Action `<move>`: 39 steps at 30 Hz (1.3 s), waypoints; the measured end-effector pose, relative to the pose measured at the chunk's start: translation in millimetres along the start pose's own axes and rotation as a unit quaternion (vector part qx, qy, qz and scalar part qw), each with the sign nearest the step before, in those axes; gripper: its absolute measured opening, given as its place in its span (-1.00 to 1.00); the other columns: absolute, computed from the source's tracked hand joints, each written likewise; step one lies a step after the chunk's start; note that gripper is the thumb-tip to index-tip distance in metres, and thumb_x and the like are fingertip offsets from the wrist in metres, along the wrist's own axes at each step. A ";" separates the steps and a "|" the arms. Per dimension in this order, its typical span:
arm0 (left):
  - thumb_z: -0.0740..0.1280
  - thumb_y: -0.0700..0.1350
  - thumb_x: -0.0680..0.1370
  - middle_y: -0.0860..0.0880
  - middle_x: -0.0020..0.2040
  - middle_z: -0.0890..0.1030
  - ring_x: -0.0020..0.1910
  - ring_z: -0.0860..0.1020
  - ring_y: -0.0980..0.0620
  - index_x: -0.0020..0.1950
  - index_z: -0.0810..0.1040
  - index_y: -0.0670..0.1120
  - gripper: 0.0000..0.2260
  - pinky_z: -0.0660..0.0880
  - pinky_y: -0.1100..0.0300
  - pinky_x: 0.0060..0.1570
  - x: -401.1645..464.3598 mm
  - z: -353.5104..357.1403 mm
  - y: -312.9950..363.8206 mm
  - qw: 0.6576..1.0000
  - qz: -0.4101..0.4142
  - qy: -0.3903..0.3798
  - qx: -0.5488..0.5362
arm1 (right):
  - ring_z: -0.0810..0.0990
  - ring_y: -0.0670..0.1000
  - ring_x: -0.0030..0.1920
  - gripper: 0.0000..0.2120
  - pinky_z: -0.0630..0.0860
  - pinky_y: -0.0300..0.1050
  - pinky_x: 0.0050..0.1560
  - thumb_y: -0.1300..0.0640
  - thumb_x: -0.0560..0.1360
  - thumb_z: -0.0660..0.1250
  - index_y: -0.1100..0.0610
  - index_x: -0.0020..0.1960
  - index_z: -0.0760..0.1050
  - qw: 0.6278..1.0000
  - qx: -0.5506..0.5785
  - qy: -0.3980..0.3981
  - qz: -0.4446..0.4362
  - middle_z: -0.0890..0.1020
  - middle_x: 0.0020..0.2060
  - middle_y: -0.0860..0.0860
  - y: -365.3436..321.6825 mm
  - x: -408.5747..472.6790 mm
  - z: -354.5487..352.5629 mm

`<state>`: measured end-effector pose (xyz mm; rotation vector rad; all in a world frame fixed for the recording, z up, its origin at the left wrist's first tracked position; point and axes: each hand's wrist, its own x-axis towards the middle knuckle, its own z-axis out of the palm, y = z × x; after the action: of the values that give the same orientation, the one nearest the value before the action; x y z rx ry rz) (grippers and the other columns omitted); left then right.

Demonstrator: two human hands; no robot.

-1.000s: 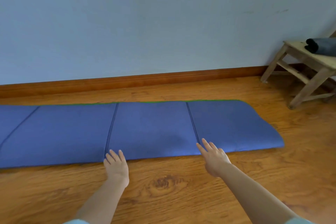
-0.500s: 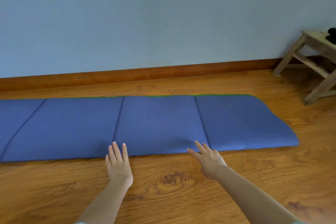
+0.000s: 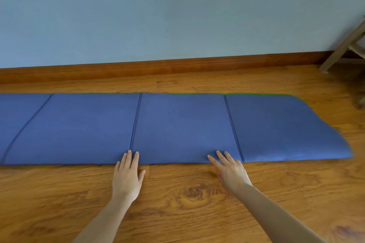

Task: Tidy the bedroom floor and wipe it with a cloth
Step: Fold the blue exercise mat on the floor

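Observation:
A long blue mat (image 3: 177, 124) with fold creases lies flat on the wooden floor (image 3: 187, 199), parallel to the wall, with a thin green edge along its far side. My left hand (image 3: 127, 175) rests palm down on the floor, its fingertips on the mat's near edge by a crease. My right hand (image 3: 230, 171) is also flat and spread, fingertips touching the near edge a little left of the other crease. Neither hand holds anything. No cloth is in view.
A pale blue wall with a brown skirting board (image 3: 177, 67) runs behind the mat. The legs of a wooden stool (image 3: 344, 49) stand at the far right. The mat runs out of view on the left.
The view has shifted left, so the stool and the dark bundle on it have slid almost out of sight. Both hands have stayed at the mat's near edge.

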<state>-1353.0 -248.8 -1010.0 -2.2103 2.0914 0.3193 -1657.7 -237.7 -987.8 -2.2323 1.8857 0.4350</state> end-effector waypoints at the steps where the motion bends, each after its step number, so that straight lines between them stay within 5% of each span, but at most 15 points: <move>1: 0.06 0.15 0.60 -0.06 0.55 -0.04 0.52 -0.06 -0.03 0.54 -0.08 -0.04 -0.41 -0.07 0.11 0.45 4.8 -0.1 -1.2 1.000 0.004 0.004 -0.003 | -0.04 0.11 0.52 -0.38 0.12 -0.04 0.42 0.17 0.61 0.10 -0.05 0.53 -0.17 1.000 -0.005 0.001 0.005 -0.02 0.54 0.06 -1.2 2.9 2.0; 5: 0.13 0.10 0.59 -0.08 0.54 0.02 0.52 -0.01 -0.05 0.54 -0.02 -0.06 -0.41 0.00 0.11 0.45 18.9 -3.9 2.2 1.000 0.013 0.023 0.001 | 0.06 0.17 0.50 -0.36 0.19 0.00 0.40 0.25 0.59 0.12 0.06 0.54 -0.14 0.999 -0.027 0.021 0.014 0.05 0.52 0.13 -7.2 20.6 2.5; 13: 0.18 -0.17 0.62 -0.21 0.51 0.12 0.48 0.17 -0.11 0.52 -0.03 -0.20 -0.45 0.24 0.17 0.37 25.2 -9.9 4.3 0.976 0.114 0.010 0.184 | 0.23 0.26 0.41 -0.26 0.29 0.03 0.33 0.30 0.54 0.24 0.16 0.53 -0.17 0.995 -0.104 0.009 -0.002 0.11 0.48 0.25 -13.6 30.6 -5.9; 19: 0.24 -0.11 0.59 -0.10 0.36 0.42 0.30 0.44 -0.01 0.46 0.19 -0.15 -0.53 0.46 0.21 0.17 25.4 -22.3 3.9 0.965 0.140 0.014 0.221 | 0.48 0.14 0.21 -0.18 0.35 -0.05 0.22 0.30 0.44 0.35 0.12 0.53 -0.06 0.991 -0.126 0.023 -0.030 0.40 0.32 0.14 -3.7 28.7 -26.0; 22: 0.29 -0.18 0.55 -0.07 0.35 0.40 0.28 0.42 0.02 0.44 0.23 -0.13 -0.52 0.44 0.24 0.15 18.5 -32.2 10.1 0.973 0.119 0.024 0.194 | 0.54 0.10 0.10 -0.18 0.38 -0.09 0.14 0.29 0.40 0.40 0.13 0.52 0.01 0.989 -0.136 0.041 -0.040 0.49 0.20 0.09 0.5 25.7 -36.4; 26: 0.32 -0.26 0.52 -0.10 0.48 0.19 0.42 0.25 -0.02 0.49 0.12 -0.14 -0.40 0.32 0.21 0.29 5.8 -45.4 10.8 0.970 0.138 0.026 0.199 | 0.63 0.04 -0.14 -0.09 0.48 -0.15 -0.08 0.17 0.16 0.60 0.13 0.43 0.30 0.982 -0.174 0.057 -0.052 0.60 -0.01 0.06 11.5 8.8 -52.5; 29: 0.34 -0.30 0.49 -0.10 0.50 0.18 0.45 0.22 -0.03 0.51 0.09 -0.15 -0.34 0.27 0.17 0.35 -1.2 -53.7 14.4 0.960 0.190 0.029 0.201 | 0.55 0.04 -0.49 -0.01 0.47 -0.18 -0.42 0.25 -0.30 0.64 0.21 0.16 0.58 0.981 -0.152 0.090 -0.079 0.62 -0.32 0.07 36.4 -6.2 -45.8; 30: 0.35 -0.32 0.47 -0.11 0.50 0.19 0.45 0.23 -0.04 0.51 0.10 -0.15 -0.32 0.27 0.16 0.36 -3.6 -55.4 16.8 0.956 0.208 0.028 0.204 | 0.57 0.05 -0.48 -0.01 0.49 -0.17 -0.41 0.27 -0.29 0.64 0.22 0.17 0.58 0.981 -0.159 0.085 -0.075 0.64 -0.30 0.09 42.8 -13.3 -48.9; 33: 0.53 -0.40 0.21 -0.16 0.36 0.43 0.28 0.47 -0.08 0.42 0.34 -0.17 -0.19 0.46 0.11 0.18 -10.1 -52.6 27.5 0.941 0.264 0.053 0.207 | 0.64 0.10 -0.08 -0.12 0.52 -0.06 -0.06 0.36 0.18 0.52 0.22 0.44 0.26 0.982 -0.172 0.044 -0.071 0.59 0.11 0.16 68.9 -38.3 -50.5; 39: 0.61 -0.37 -0.02 -0.16 0.28 0.51 0.21 0.54 -0.09 0.36 0.43 -0.16 -0.06 0.52 0.08 0.09 -32.5 -39.5 72.3 0.895 0.382 0.079 0.218 | 0.62 0.07 -0.41 -0.07 0.51 -0.14 -0.50 0.41 -0.20 0.56 0.21 0.20 0.56 0.977 -0.205 0.044 -0.046 0.67 -0.19 0.11 141.6 -91.3 -33.4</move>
<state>-1422.7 -229.7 -958.8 -1.1361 2.6978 -0.2869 -1807.2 -188.6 -919.0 -2.6227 1.8611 0.7840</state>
